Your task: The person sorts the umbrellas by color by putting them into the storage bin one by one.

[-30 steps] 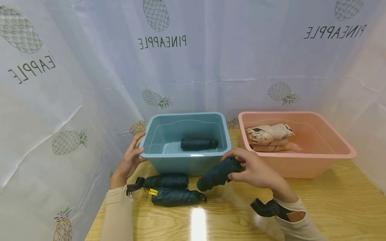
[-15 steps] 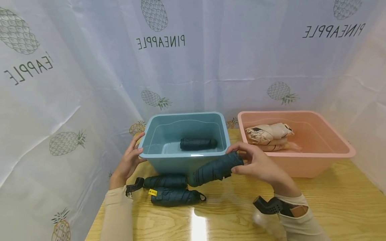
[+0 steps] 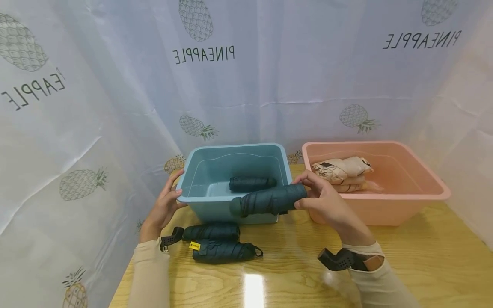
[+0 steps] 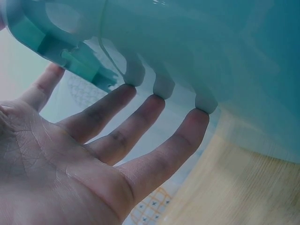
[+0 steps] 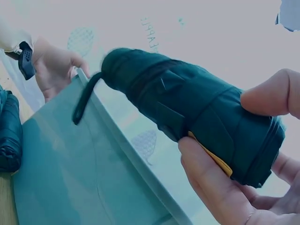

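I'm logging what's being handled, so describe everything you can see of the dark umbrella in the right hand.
The umbrella is folded, dark teal, its creased covering apparently thin fabric, with a dangling dark strap at one end and a narrow yellow strip on its side. The right hand grips the other end, holding it aloft, slightly tilted, by the near rim of the blue bin; contact there is unclear.

From above, the head view faces forward and down; the wrist views sit much closer. All three share the blue tub [image 5: 70,161], at eight o'clock in the right wrist view.
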Motion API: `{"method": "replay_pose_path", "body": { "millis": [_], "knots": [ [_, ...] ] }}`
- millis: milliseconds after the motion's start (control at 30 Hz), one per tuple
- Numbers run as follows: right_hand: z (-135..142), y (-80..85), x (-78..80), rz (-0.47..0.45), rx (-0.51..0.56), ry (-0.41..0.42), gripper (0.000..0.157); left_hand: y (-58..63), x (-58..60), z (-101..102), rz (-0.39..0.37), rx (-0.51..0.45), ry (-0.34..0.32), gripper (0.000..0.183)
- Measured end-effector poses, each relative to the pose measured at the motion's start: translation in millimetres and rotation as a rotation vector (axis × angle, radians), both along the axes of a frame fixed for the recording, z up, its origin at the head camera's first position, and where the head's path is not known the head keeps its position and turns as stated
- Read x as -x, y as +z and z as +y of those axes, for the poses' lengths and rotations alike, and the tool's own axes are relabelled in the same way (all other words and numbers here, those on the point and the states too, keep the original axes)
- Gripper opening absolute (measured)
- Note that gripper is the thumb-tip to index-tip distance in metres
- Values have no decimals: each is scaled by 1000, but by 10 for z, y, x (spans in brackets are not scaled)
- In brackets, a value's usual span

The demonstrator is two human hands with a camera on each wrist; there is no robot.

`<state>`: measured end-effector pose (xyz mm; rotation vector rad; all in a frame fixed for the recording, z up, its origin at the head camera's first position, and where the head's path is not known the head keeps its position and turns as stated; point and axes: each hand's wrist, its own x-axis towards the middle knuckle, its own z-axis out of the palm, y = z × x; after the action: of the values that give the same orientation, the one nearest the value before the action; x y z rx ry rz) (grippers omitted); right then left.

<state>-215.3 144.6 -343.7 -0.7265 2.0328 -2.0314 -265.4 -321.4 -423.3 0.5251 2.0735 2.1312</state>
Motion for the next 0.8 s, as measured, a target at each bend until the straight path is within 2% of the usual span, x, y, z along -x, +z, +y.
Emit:
{"method": "replay_pose_path", "body": {
  "millis": [167,433,667,800],
  "knots": [
    [-87,75,128,-33,-1,-50,36,-7,-12,-15,-7,-10,5,61],
    [-291,319,385,-134,-5,-105,33,-9,-5,-33,1,-23,2,61],
    [-522,480,695,-196,-94,-197,29,-11,-7,-34,-3,-30,-6,62],
    [-656,500,919,-243,-102,-212,30,-17,-3,-18,-5,-28,-15,62]
  ]
}}
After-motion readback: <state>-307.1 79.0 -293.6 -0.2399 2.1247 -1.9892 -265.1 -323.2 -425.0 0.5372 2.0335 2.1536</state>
